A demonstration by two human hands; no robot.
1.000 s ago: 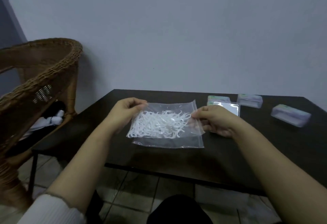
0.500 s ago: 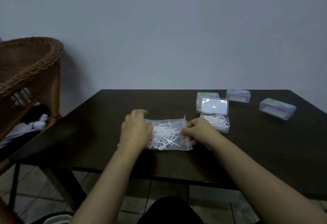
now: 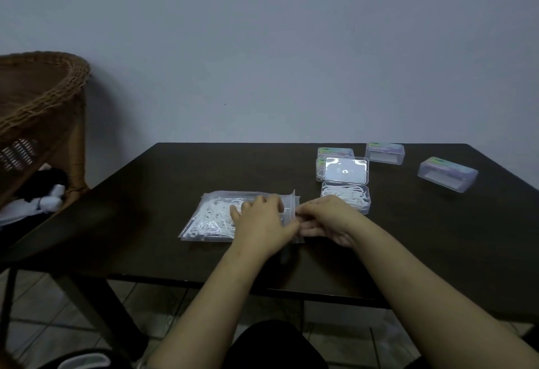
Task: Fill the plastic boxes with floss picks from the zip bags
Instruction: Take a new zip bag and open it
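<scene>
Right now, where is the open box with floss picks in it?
In the head view, the open box sits on the dark table, just beyond the right hand, beside the zip bag.

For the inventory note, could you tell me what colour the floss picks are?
White floss picks, clearest in the head view.

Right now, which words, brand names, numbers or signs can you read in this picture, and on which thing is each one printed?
No text can be read.
Closed plastic boxes: coloured lid labels, too small and blurred to read.
Open box's lid: only a glare spot, no print visible.
Zip bag of floss picks: no print visible.
</scene>
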